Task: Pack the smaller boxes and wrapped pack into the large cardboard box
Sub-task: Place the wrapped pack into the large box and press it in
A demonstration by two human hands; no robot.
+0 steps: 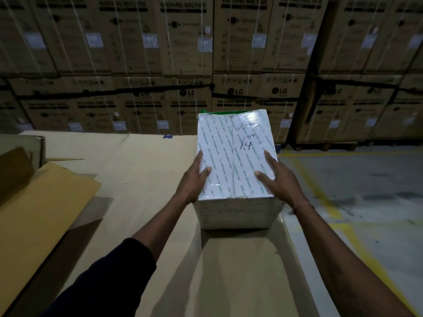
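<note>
Head view: both hands are holding the wrapped pack at the worktop's right edge.

Nearest, the left hand point(194, 179) and right hand point(278, 179) are clasping the wrapped pack point(235, 156) from either side, fingers along its flanks, thumbs lying on top. It is sitting on the cardboard worktop point(142, 175). The open large cardboard box point(34, 193) is lying well apart to the left, so carrying it leftward looks next. Farther off, stacked cartons point(183, 53) are lining the wall.

One white, glossy tape-wrapped rectangular pack point(235, 156) is showing, gripped between two bare hands, the left hand point(194, 177) and the right hand point(279, 179). One open brown cardboard box point(34, 186) is lying at the left. Many stacked brown washing-machine cartons point(187, 42) are standing behind, too numerous to count.
</note>
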